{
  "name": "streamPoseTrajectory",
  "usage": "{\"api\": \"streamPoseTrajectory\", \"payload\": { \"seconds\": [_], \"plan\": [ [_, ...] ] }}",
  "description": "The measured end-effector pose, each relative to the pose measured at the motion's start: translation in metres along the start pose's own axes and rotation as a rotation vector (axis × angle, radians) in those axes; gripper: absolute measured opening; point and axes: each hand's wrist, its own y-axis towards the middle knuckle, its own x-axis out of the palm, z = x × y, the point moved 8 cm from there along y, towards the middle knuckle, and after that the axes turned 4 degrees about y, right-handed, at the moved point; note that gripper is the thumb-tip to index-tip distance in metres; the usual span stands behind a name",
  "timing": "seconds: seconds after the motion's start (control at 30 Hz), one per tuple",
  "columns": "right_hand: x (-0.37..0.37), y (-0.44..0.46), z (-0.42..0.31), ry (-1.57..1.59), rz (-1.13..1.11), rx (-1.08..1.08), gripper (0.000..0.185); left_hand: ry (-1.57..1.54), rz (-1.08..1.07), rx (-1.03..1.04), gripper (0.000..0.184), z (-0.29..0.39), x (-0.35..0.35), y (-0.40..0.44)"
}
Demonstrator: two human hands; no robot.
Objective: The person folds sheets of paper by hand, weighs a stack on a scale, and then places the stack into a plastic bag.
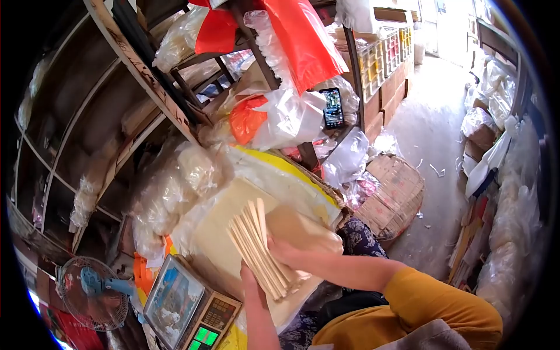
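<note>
A bundle of long, pale, wood-coloured sticks lies at a slant between my hands, its upper ends slightly fanned. My left hand grips its lower left side, with the fingers partly hidden behind it. Against the right side, my right hand closes on the sticks; its fingertips are hard to make out. Under the bundle is a board or sheet of tan paper. Beside my right hand lies a tan paper or clear plastic wrapping.
A digital scale with green displays stands left of my left arm, near a fan. Plastic bags pile up behind. A phone leans upright. On the right, a cardboard box sits on the floor.
</note>
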Motion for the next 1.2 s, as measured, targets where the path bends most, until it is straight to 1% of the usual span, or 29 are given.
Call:
{"api": "streamPoseTrajectory", "payload": {
  "seconds": [0.03, 0.07, 0.13, 0.2, 0.23, 0.27, 0.33, 0.37, 0.4, 0.43, 0.47, 0.53, 0.57, 0.6, 0.63, 0.67, 0.73, 0.77, 0.8, 0.83, 0.87, 0.9, 0.93, 0.97, 1.0, 1.07, 1.1, 1.13, 1.2],
  "plan": [
    [0.005, -0.014, -0.009, 0.070, 0.038, -0.024, 0.046, -0.050, -0.028, 0.042, 0.046, 0.011, 0.009, -0.014],
    [0.005, -0.023, -0.018, 0.071, 0.037, -0.024, 0.046, -0.101, -0.056, 0.082, 0.045, 0.019, 0.015, -0.020],
    [0.005, -0.044, -0.055, 0.097, -0.042, -0.256, 0.045, -0.166, 0.006, 0.092, 0.044, 0.024, 0.011, -0.026],
    [-0.002, -0.074, -0.105, 0.034, -0.171, -0.381, 0.043, -0.284, -0.090, 0.289, 0.045, 0.063, 0.014, -0.051],
    [-0.005, -0.080, -0.120, 0.057, -0.213, -0.397, 0.043, -0.328, -0.110, 0.360, 0.046, 0.065, 0.003, -0.044],
    [-0.007, -0.084, -0.127, 0.080, -0.261, -0.412, 0.043, -0.336, -0.072, 0.368, 0.046, 0.061, -0.006, -0.041],
    [-0.009, -0.073, -0.117, 0.399, -0.634, -0.446, 0.041, -0.401, -0.039, 0.459, 0.046, 0.062, -0.017, -0.039],
    [-0.014, -0.066, -0.115, 0.397, -0.659, -0.443, 0.041, -0.415, -0.126, 0.514, 0.046, 0.061, -0.020, -0.036],
    [-0.023, -0.051, -0.097, 0.359, -0.553, -0.230, 0.040, -0.418, -0.112, 0.519, 0.046, 0.058, -0.025, -0.036],
    [-0.031, -0.042, -0.080, 0.317, -0.434, -0.020, 0.039, -0.338, -0.123, 0.541, 0.046, 0.057, -0.025, -0.036],
    [-0.032, -0.042, -0.081, 0.315, -0.434, -0.021, 0.039, -0.257, -0.139, 0.562, 0.047, 0.059, -0.022, -0.037],
    [-0.034, -0.043, -0.084, 0.304, -0.405, -0.038, 0.038, -0.255, -0.141, 0.557, 0.048, 0.065, -0.025, -0.039],
    [-0.034, -0.045, -0.087, 0.305, -0.403, -0.039, 0.038, -0.251, -0.135, 0.487, 0.049, 0.064, -0.028, -0.037],
    [-0.034, -0.048, -0.092, 0.189, -0.402, -0.044, 0.039, -0.246, -0.133, 0.419, 0.050, 0.064, -0.029, -0.034],
    [-0.033, -0.049, -0.097, 0.074, -0.393, -0.054, 0.041, -0.298, -0.084, 0.203, 0.051, 0.056, -0.029, -0.025],
    [-0.029, -0.047, -0.102, 0.077, -0.377, -0.062, 0.041, -0.294, -0.102, 0.205, 0.051, 0.059, -0.027, -0.025],
    [-0.013, -0.045, -0.085, -0.047, -0.383, 0.148, 0.047, -0.294, -0.115, 0.163, 0.050, 0.058, -0.021, -0.026],
    [-0.009, -0.039, -0.079, -0.038, -0.364, 0.144, 0.047, -0.299, -0.108, 0.168, 0.052, 0.060, -0.015, -0.027],
    [0.005, -0.033, -0.081, -0.037, -0.463, -0.035, 0.050, -0.293, -0.123, 0.164, 0.052, 0.058, -0.012, -0.026],
    [0.013, -0.033, -0.090, -0.042, -0.561, -0.216, 0.054, -0.380, -0.129, 0.229, 0.053, 0.060, -0.014, -0.027],
    [0.008, -0.039, -0.094, -0.040, -0.552, -0.216, 0.054, -0.469, -0.132, 0.293, 0.055, 0.059, -0.020, -0.028],
    [0.002, -0.051, -0.110, -0.091, -0.535, -0.391, 0.054, -0.564, -0.450, 0.373, 0.058, 0.058, -0.018, -0.026],
    [-0.004, -0.064, -0.122, -0.143, -0.517, -0.563, 0.056, -0.595, -0.338, 0.214, 0.058, 0.038, -0.034, -0.014],
    [-0.008, -0.068, -0.122, -0.112, -0.572, -0.583, 0.055, -0.454, -0.386, 0.320, 0.058, 0.034, -0.042, -0.010],
    [-0.015, -0.067, -0.117, -0.112, -0.566, -0.583, 0.055, -0.309, -0.433, 0.428, 0.058, 0.032, -0.045, -0.006],
    [-0.025, -0.050, -0.080, -0.191, -0.533, -0.457, 0.056, 0.018, -0.360, 0.340, 0.056, 0.035, -0.023, -0.020],
    [-0.029, -0.033, -0.049, -0.208, -0.511, -0.428, 0.056, 0.051, -0.369, 0.381, 0.057, 0.030, -0.017, -0.024],
    [-0.029, -0.035, -0.043, -0.205, -0.504, -0.431, 0.056, -0.015, -0.367, 0.316, 0.063, 0.026, -0.011, -0.026],
    [-0.030, -0.036, -0.032, 0.019, -0.523, -0.353, 0.055, 0.179, -0.247, 0.282, 0.072, 0.030, -0.009, -0.031]
  ]
}}
